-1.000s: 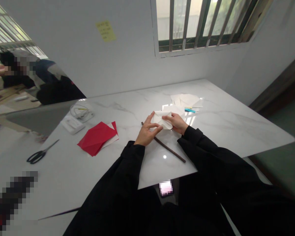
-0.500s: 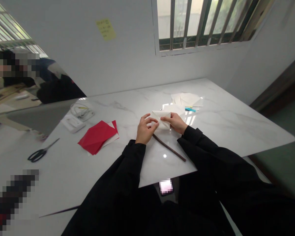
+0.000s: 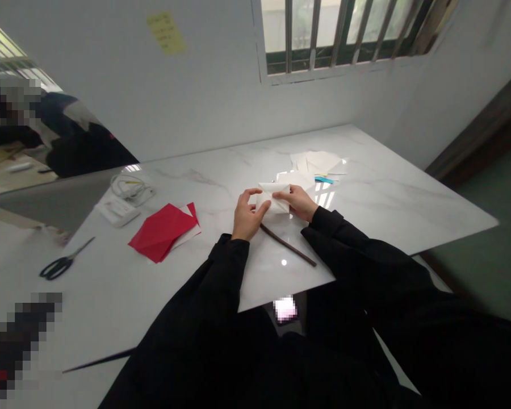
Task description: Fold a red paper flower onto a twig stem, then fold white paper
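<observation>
A small white folded paper, shaped like an envelope, is held up between both hands just above the marble-patterned table. My left hand grips its left edge, thumb on the front and fingers curled behind and over the top. On the other side my right hand pinches the paper, its thumb lying across the front. A thin dark brown stick lies slantwise on the table below the paper. Behind the paper are more white sheets.
Red paper sheets lie to the left, with black-handled scissors farther left. A white box and a coiled cable sit behind them. A blue strip rests near cream papers. Another person is at the far left.
My left thumb has swung up onto the paper's front, and the left fingers have closed around its edge. The right hand keeps its pinch. The whole view has shifted slightly.
</observation>
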Action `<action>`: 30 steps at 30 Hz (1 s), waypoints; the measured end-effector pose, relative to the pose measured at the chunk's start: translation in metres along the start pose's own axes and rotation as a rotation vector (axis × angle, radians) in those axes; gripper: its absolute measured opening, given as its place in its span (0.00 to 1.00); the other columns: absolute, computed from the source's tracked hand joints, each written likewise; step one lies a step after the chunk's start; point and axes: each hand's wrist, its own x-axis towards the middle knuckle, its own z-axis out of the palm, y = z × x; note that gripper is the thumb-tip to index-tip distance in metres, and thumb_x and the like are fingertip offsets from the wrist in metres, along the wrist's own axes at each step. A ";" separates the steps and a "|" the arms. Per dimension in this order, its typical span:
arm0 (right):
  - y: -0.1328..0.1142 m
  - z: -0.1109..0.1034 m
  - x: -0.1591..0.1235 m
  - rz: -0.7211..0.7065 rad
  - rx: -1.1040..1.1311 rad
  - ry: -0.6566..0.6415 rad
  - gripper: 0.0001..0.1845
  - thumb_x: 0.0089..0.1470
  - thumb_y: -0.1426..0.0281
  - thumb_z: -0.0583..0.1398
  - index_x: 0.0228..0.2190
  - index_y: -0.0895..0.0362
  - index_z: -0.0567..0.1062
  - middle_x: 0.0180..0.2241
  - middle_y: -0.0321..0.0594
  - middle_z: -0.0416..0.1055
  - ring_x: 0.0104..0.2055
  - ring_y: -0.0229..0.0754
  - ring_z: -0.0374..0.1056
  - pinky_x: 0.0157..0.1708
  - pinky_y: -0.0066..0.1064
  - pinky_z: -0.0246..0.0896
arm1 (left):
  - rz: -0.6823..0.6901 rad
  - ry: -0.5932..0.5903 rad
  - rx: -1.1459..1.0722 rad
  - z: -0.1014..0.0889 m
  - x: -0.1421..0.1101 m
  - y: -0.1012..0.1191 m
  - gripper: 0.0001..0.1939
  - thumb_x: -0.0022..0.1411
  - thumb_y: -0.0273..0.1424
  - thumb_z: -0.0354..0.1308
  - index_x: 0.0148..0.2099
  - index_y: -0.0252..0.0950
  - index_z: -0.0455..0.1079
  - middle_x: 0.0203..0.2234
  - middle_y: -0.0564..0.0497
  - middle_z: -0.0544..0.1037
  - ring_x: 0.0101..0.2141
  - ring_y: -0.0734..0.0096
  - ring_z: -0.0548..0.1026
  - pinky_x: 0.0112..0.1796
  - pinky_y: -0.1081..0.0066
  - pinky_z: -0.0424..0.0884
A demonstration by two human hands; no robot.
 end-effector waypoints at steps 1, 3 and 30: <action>-0.001 0.000 0.000 0.004 0.017 0.000 0.12 0.46 0.73 0.73 0.36 0.60 0.83 0.35 0.42 0.84 0.35 0.43 0.78 0.38 0.33 0.74 | -0.020 0.001 -0.022 0.001 0.001 0.001 0.25 0.57 0.39 0.74 0.56 0.42 0.75 0.56 0.43 0.76 0.47 0.60 0.79 0.37 0.69 0.81; -0.002 0.001 0.000 0.005 0.056 0.014 0.12 0.47 0.74 0.72 0.36 0.61 0.83 0.36 0.42 0.84 0.36 0.43 0.78 0.39 0.33 0.75 | -0.090 0.012 -0.081 0.002 0.002 0.002 0.34 0.54 0.42 0.77 0.61 0.44 0.72 0.58 0.43 0.75 0.46 0.60 0.80 0.34 0.71 0.80; -0.010 0.011 -0.013 -0.008 0.006 -0.102 0.26 0.39 0.67 0.76 0.42 0.57 0.80 0.36 0.37 0.80 0.37 0.43 0.75 0.32 0.30 0.72 | -0.345 -0.107 -0.534 -0.001 0.004 0.005 0.38 0.51 0.39 0.79 0.61 0.37 0.71 0.49 0.43 0.84 0.44 0.58 0.84 0.43 0.64 0.82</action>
